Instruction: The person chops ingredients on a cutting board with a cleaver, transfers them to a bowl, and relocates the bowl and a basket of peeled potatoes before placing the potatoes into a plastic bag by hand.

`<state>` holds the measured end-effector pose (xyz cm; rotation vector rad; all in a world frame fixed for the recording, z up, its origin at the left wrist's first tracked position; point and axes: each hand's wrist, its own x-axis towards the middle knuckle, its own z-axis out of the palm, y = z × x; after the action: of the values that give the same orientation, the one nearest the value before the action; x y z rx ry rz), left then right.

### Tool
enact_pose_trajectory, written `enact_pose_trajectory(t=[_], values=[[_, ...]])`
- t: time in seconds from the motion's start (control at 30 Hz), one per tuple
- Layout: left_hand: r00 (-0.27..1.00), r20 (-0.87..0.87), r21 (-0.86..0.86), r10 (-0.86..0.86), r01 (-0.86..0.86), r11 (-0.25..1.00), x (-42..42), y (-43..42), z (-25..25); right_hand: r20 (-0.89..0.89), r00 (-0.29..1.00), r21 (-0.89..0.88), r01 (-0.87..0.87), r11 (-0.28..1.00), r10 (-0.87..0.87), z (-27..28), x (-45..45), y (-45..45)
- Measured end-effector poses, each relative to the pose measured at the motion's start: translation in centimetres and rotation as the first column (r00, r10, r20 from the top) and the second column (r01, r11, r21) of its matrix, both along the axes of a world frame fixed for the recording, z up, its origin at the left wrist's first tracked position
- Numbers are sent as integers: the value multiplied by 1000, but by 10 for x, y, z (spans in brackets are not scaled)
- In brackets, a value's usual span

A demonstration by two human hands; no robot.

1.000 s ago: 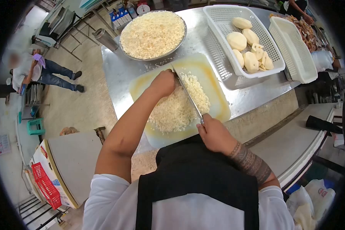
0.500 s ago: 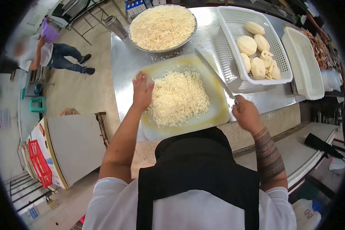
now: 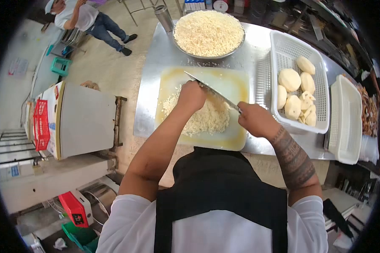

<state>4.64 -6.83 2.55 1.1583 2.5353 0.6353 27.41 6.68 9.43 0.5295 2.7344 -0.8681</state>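
My right hand [image 3: 255,120] is closed round the handle of a knife [image 3: 217,92], whose blade slants up and left over the cutting board [image 3: 236,139]. Near the front half of the blade is my left hand [image 3: 193,96], closed, its fingertips hidden from view. Under and around the left hand lies a heap of finely chopped pale pieces [image 3: 209,120] on the board. A metal bowl piled with similar chopped pieces [image 3: 209,33] stands behind the board.
Right of the board, a white perforated basket [image 3: 274,50] holds several peeled pale vegetables [image 3: 289,80]. Another white basket [image 3: 346,122] stands farther right. A metal cup [image 3: 163,17] is at the table's back left. A person [image 3: 99,25] stands beyond the table.
Half a second ago my left hand lay spread at the heap's left side; it is now closed over the heap by the blade. The knife has moved left over the board. The view has shifted.
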Motion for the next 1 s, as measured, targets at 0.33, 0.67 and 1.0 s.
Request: enact_pose_trajectory(t=[0.33, 0.67, 1.0], values=[[986, -167, -94, -11, -5, 996, 33, -43, 32, 5, 998, -74, -68, 995, 69, 4, 31, -26], [996, -62, 27, 69, -67, 997, 49, -72, 30, 36, 998, -98, -40, 994, 43, -34, 33, -49], [945, -222, 186, 242, -203, 961, -50, -95, -45, -91, 972, -131, 202, 971, -214, -2, 70, -36]])
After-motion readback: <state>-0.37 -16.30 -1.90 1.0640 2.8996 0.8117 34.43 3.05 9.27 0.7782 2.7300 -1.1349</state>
